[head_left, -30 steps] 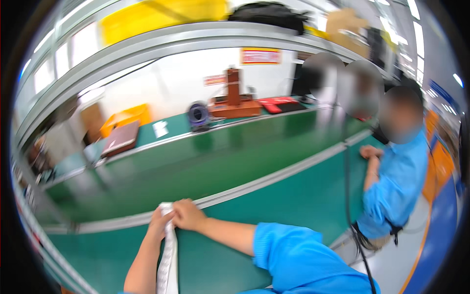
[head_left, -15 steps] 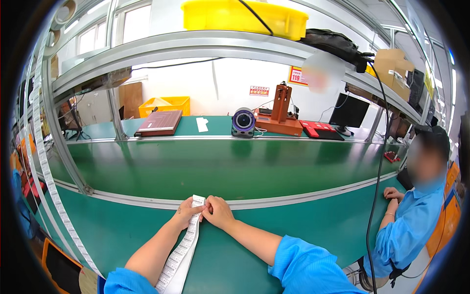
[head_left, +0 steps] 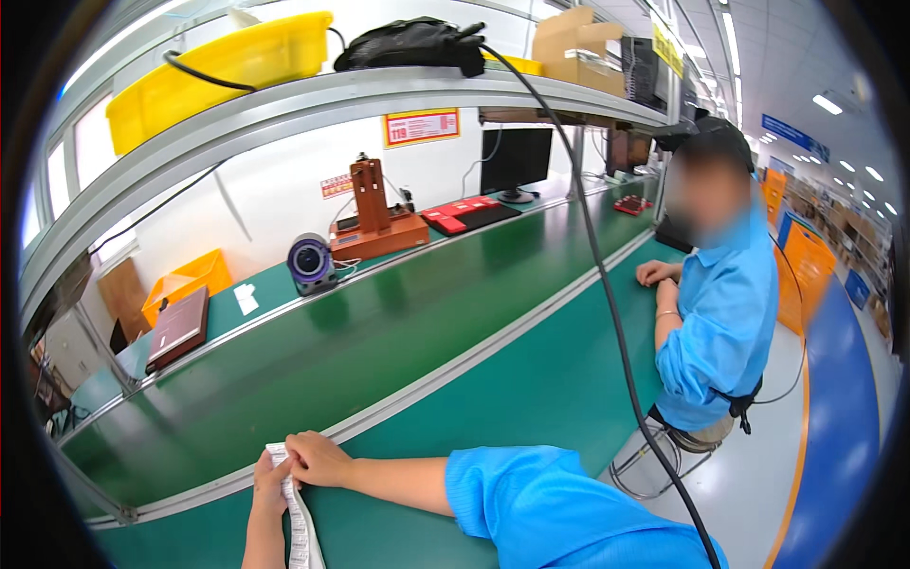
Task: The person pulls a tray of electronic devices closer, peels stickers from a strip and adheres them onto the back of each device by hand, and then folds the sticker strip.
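Low on green workbench (head_left: 531,398), near its front-left edge: left hand (head_left: 268,482) pinching top end of white label strip (head_left: 298,517), fingers closed on it. Just right of strip, right hand (head_left: 318,458) also gripping its top end, touching left hand. Beyond workbench, green conveyor belt (head_left: 379,327). Far right of workbench, seated co-worker in blue (head_left: 720,322), hands resting on its edge.

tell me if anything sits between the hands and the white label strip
Nothing visible does. The left hand and right hand both already pinch the top end of the white label strip over the green bench.
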A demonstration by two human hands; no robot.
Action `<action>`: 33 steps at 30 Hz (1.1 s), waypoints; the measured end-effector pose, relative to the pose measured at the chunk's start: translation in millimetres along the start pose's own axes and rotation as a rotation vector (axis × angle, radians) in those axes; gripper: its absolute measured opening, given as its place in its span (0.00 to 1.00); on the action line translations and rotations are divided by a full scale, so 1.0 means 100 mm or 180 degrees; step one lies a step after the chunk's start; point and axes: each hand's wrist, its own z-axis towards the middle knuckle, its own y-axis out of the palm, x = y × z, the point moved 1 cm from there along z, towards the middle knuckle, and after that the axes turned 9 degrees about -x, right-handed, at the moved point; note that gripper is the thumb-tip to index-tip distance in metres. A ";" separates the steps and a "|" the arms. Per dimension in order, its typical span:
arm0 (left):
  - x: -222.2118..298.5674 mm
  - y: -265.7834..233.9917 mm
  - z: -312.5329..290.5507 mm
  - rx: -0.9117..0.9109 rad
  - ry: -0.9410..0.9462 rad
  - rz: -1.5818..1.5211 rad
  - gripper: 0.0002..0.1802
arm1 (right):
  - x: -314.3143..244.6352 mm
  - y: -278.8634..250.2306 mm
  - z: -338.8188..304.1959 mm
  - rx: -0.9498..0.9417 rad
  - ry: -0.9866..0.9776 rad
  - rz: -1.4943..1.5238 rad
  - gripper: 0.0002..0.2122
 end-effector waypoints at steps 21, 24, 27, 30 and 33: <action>0.00 -0.01 0.03 0.0021 0.0063 -0.0228 0.07 | -0.06 -0.06 -0.02 -0.0058 0.0005 0.0250 0.07; 0.02 0.06 0.02 0.0202 -0.0030 -0.0201 0.06 | -0.04 -0.09 -0.03 -0.0103 0.0040 0.0290 0.07; -0.03 0.04 0.08 0.0065 -0.0018 -0.0302 0.07 | -0.05 -0.14 -0.03 -0.0317 0.0137 0.0418 0.07; 0.01 -0.05 0.00 -0.0038 0.0096 -0.0287 0.07 | -0.14 -0.10 -0.02 -0.0504 0.0333 0.0807 0.05; -0.01 -0.03 0.04 0.0019 0.0125 -0.0342 0.07 | -0.07 -0.12 0.01 -0.0563 0.0304 0.0704 0.04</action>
